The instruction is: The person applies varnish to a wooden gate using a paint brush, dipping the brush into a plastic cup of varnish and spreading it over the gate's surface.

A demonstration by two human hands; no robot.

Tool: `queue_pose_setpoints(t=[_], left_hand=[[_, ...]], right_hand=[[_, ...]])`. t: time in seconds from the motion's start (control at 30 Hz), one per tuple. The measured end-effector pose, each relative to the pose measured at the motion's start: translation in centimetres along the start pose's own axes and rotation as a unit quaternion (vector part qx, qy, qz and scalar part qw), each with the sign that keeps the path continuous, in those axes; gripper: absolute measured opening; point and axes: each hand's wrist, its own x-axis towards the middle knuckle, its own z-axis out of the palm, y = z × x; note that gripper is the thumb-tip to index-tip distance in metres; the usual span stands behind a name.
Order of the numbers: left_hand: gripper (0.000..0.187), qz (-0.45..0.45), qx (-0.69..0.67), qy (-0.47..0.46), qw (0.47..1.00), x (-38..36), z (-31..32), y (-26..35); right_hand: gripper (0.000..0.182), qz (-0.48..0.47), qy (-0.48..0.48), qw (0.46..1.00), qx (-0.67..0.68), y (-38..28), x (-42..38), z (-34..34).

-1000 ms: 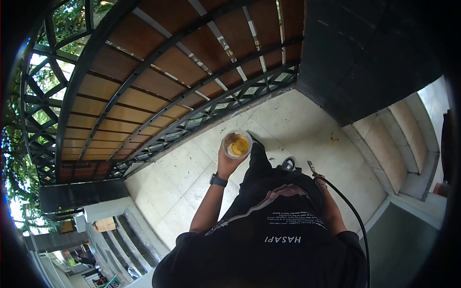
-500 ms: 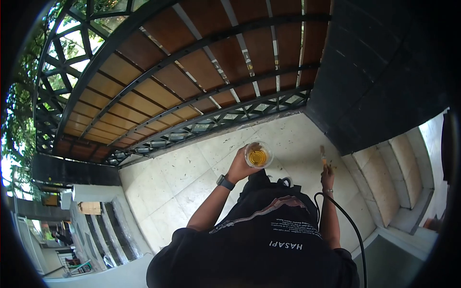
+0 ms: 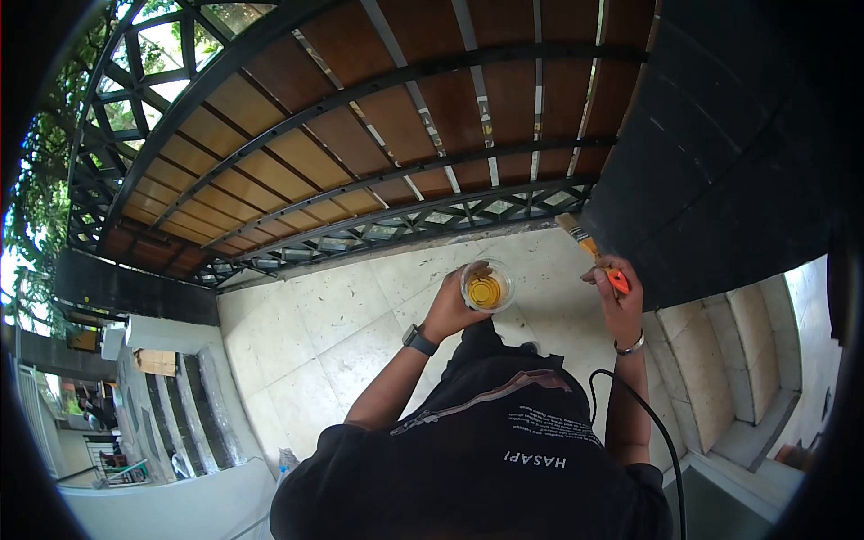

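Moved since the earlier frame: right hand [image 3: 623, 299] and brush [image 3: 585, 241], higher in the frame, right of centre; we list the rest largest first; slatted gate [image 3: 450, 99], upper frame; black panel [image 3: 720, 162], upper right, near the bristles [image 3: 566, 220] and liable, we judge, to smears from a careless swing; pale floor [image 3: 306, 351], centre, liable to drips; clear cup [image 3: 489, 286], frame centre, left hand [image 3: 450, 308] curled around it; open-topped, so a tilt could spill its amber liquid [image 3: 483, 291]; brush, above and left of the right hand, whose thumb and fingers pinch its orange handle [image 3: 617, 281]; a slack pinch could drop it.
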Motion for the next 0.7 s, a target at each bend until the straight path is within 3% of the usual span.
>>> queue_pose_setpoints(t=[0.03,0.07,0.1,0.13,0.23,0.47,0.7], left_hand=[[0.081,0.000,0.001,0.002,1.000,0.1,0.0,-0.1],[0.082,0.001,0.026,-0.015,1.000,0.2,0.0,-0.3],[0.083,0.004,0.051,-0.032,0.998,0.3,0.0,-0.4],[0.083,0.004,0.051,-0.030,0.998,0.5,0.1,-0.3],[0.083,0.006,0.054,-0.031,0.998,0.8,0.2,0.2],[0.085,0.057,0.106,-0.016,0.993,1.3,0.6,2.1],[0.084,0.059,0.095,-0.028,0.993,1.5,1.1,2.8]], right_hand=[[0.025,-0.001,-0.002,1.000,0.001,-1.2,0.1,0.3],[0.025,-0.060,-0.025,0.996,-0.061,-2.5,0.0,0.5],[0.025,-0.119,-0.048,0.984,-0.122,-3.8,0.1,0.6],[0.027,-0.237,-0.076,0.951,-0.185,-5.4,0.8,0.5],[0.028,-0.305,-0.119,0.930,-0.169,-7.0,1.0,0.8],[0.027,-0.261,-0.114,0.955,-0.081,-6.7,-0.2,1.5],[0.028,-0.229,-0.142,0.957,-0.105,-6.7,-0.6,2.7]])
